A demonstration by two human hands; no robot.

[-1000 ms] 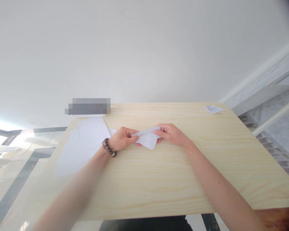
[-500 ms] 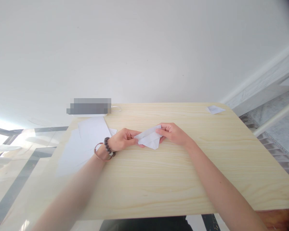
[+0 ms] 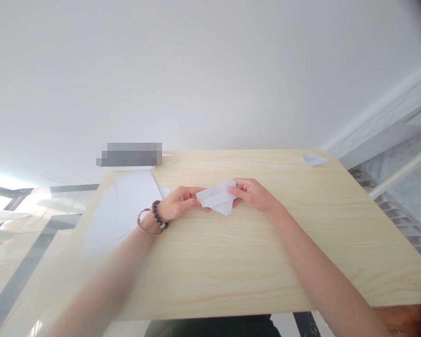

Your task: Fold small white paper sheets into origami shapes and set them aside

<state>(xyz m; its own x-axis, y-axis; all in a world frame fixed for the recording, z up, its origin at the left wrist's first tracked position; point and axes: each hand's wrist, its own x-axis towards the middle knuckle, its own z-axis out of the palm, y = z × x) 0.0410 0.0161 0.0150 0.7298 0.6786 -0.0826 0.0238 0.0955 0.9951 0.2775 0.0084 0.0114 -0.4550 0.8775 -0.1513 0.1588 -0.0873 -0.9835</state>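
Since a second ago the folded paper (image 3: 217, 199) has turned: the narrow strip along its top has given way to a broader face that rises to the right. It is white and creased, with a point hanging down, just above the middle of the pale wooden surface (image 3: 231, 262). The left hand (image 3: 178, 202) pinches its left end and the right hand (image 3: 254, 194) its right, each grip closed on it. Loose sheets (image 3: 126, 206) lie just left.

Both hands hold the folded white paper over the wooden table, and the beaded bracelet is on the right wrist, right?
No. The head view shows the beaded bracelet on the left wrist, not the right. The left hand and right hand do both hold the folded white paper over the wooden table.
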